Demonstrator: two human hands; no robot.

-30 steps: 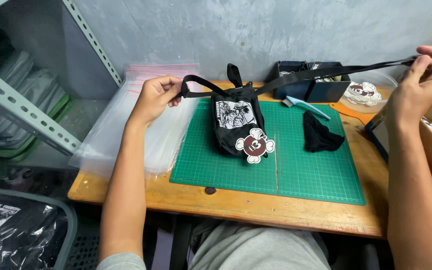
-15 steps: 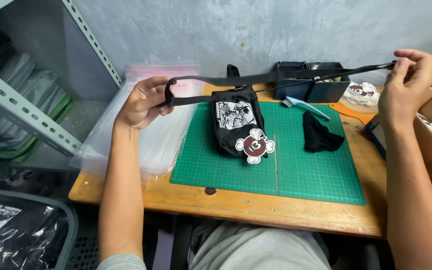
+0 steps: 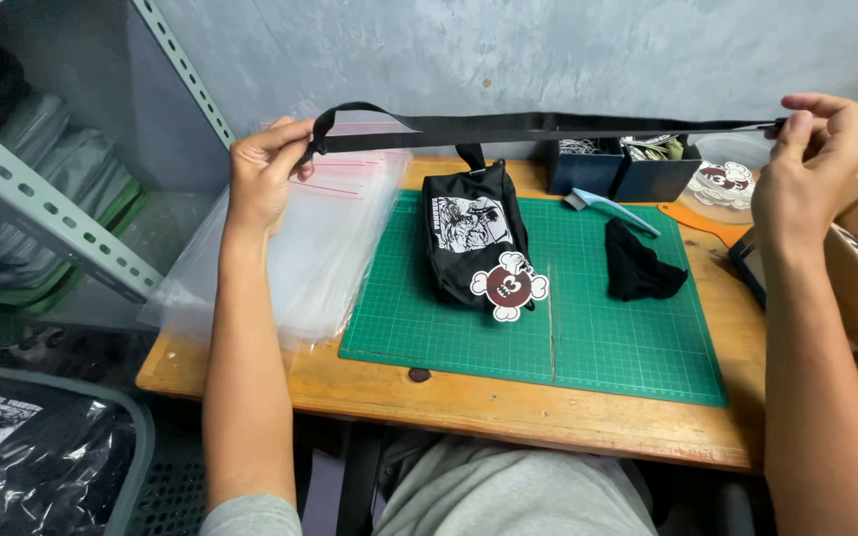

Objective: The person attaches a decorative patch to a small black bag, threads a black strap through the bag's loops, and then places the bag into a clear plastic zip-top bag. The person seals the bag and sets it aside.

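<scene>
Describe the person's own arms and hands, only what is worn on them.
Both forearms are bare down to the wrists. The left hand and the right hand wear no gloves, and no watch, ring or bracelet shows. A grey short sleeve edges the left upper arm; the right sleeve is out of view.

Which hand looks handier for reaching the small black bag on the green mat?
Probably the left hand: it pinches the black fabric strap nearer the small black printed bag on the green cutting mat. The right hand is farther off.
</scene>
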